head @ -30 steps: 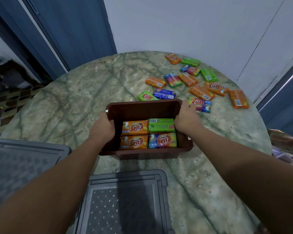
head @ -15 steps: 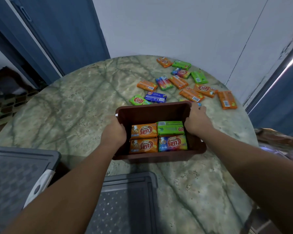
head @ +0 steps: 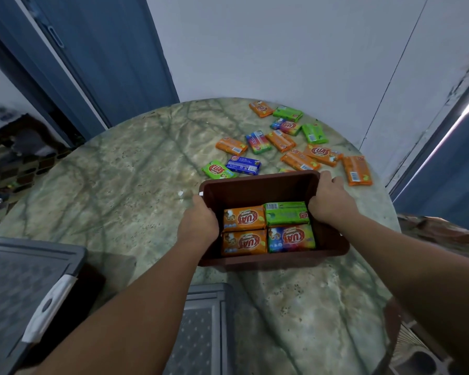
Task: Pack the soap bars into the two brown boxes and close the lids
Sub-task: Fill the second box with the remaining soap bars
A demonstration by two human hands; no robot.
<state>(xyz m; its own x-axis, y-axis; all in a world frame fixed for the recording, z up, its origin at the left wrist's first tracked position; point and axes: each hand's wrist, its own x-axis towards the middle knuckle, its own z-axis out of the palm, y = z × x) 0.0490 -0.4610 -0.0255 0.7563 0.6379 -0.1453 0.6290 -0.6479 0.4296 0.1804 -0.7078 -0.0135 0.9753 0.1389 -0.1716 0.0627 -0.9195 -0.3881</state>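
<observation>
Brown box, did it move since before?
Yes. The brown box slid right, relative to the green soap bar, and now almost covers a bar that lay beside it.

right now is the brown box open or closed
Open. The brown box has no lid on it, and four soap bars show inside. The left hand and right hand grip its sides.

Dim, bluish indoor light, bright streak at right edge, wide-angle bending at edges, slight softness

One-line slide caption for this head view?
Both hands, left and right, grip an open brown box holding four soap bars; more bars lie scattered on the marble table.
</observation>
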